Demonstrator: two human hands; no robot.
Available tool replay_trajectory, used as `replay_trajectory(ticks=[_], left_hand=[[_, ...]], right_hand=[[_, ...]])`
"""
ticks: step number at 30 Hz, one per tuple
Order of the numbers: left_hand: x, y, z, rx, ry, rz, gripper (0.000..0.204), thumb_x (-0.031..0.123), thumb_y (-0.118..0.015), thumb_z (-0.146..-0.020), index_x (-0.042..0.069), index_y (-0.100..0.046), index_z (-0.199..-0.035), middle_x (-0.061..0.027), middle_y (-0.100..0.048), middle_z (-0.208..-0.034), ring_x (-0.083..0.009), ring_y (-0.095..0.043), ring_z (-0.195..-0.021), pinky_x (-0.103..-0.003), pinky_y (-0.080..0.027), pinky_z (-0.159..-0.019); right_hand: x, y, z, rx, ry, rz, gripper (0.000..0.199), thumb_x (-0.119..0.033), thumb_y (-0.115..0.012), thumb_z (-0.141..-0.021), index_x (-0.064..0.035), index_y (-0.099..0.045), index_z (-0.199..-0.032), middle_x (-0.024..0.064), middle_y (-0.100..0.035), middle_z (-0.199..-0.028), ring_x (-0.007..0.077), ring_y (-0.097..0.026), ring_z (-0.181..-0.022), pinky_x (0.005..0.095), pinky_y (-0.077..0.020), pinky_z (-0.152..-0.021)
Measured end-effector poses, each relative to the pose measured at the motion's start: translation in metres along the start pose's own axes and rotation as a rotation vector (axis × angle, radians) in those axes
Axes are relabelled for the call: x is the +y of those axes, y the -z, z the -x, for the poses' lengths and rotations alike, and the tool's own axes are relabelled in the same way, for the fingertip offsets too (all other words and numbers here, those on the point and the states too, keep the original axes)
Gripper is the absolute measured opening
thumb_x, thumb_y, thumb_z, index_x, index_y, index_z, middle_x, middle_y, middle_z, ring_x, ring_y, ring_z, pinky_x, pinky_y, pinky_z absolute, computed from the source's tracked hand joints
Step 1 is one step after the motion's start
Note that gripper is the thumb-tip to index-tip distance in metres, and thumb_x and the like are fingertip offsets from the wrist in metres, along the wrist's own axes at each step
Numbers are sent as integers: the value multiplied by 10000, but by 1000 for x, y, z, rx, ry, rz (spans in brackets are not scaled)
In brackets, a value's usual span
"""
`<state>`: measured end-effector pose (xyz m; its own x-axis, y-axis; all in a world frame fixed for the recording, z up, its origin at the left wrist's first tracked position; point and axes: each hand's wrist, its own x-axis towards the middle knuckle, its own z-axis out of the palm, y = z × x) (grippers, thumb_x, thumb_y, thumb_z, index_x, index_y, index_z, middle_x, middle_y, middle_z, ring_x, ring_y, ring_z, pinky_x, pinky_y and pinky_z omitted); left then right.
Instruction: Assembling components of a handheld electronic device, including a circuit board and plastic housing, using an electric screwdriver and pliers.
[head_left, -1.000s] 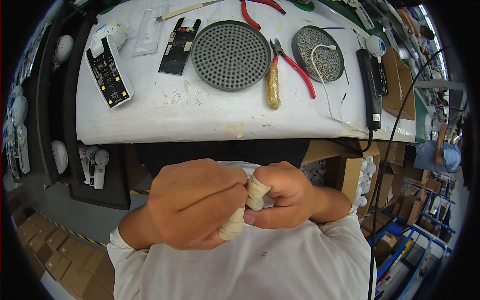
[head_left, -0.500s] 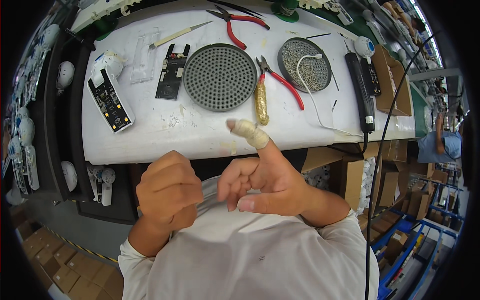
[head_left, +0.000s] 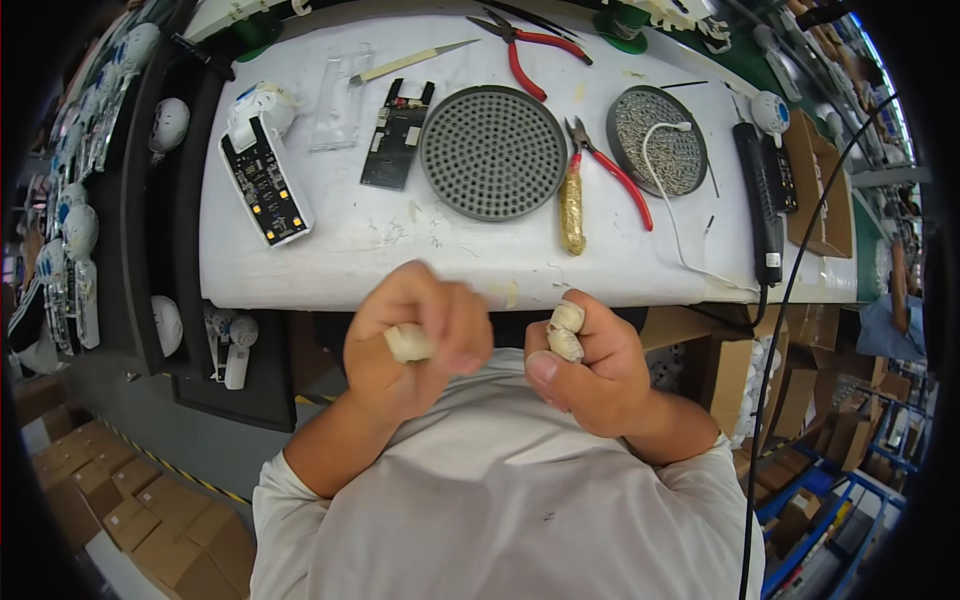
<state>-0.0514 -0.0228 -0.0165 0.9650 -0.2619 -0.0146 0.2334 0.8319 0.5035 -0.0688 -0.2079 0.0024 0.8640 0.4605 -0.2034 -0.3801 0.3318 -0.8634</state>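
Both hands are raised between my shirt and the near edge of the white-topped table (head_left: pixel 350 275). My left hand (head_left: pixel 415 340) is curled, its fingertips smeared by motion; a pale wrap (head_left: pixel 408 342) shows on it, and whether it holds anything is unclear. My right hand (head_left: pixel 595 370) is closed, thumb pressed near a bent index finger that is bound in cream-coloured tape (head_left: pixel 566 330). Anything inside that grip is hidden. Beyond the hands lie a round grey perforated tray (head_left: pixel 492 155) and red-handled pliers (head_left: pixel 625 175), one grip wrapped in yellowish tape.
At left lies a white device with an exposed circuit board (head_left: pixel 268 195), beside a black board (head_left: pixel 398 140). A dish of small metal parts (head_left: pixel 660 150), crossed by a white cable, sits right. Farther right are a black electric screwdriver (head_left: pixel 760 200) and a cardboard box (head_left: pixel 820 190).
The right index finger, stretched out before, is now bent in toward the thumb. My left hand has turned and moved closer to the right one. The table has shifted rightward in view.
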Motion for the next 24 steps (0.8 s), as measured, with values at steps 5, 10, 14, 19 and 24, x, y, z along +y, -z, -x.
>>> replay_trajectory(ticks=[5,10,14,19,24], left_hand=[[4,6,-6,-194,107,-122,223,111,-448,-873,-4,-528,-700,-127,-523,-708,-216,-494,-624,-339,-435,-584],[4,18,-6,-385,47,-204,280,146,-432,-875,-15,-550,-678,-140,-538,-709,-224,-499,-613,-340,-438,-577],[11,10,-4,-378,51,-394,316,182,-479,-866,-15,-573,-638,-134,-547,-717,-186,-491,-626,-291,-387,-578],[16,6,-2,-394,-11,-574,305,176,-471,-837,14,-515,-583,-98,-496,-631,-176,-442,-556,-290,-333,-513],[19,5,5,-399,-81,-744,411,302,-472,-857,41,-400,-548,-64,-409,-555,-178,-360,-500,-306,-253,-468]], right_hand=[[-1,-1,-1,-52,125,154,195,2,-557,-896,-65,-374,-884,57,-508,-725,75,-395,-597,228,-357,-542],[0,0,-2,-85,190,232,208,-16,-579,-898,-62,-377,-879,54,-515,-737,73,-385,-615,227,-349,-567],[0,0,-1,-88,179,230,218,-16,-588,-894,-63,-376,-874,52,-513,-740,77,-383,-627,228,-355,-582],[1,1,0,-99,180,246,224,-1,-584,-885,-68,-370,-866,53,-511,-739,83,-382,-631,232,-360,-588],[1,0,1,-103,168,252,225,10,-578,-875,-69,-368,-858,57,-510,-739,85,-382,-630,233,-366,-591]])
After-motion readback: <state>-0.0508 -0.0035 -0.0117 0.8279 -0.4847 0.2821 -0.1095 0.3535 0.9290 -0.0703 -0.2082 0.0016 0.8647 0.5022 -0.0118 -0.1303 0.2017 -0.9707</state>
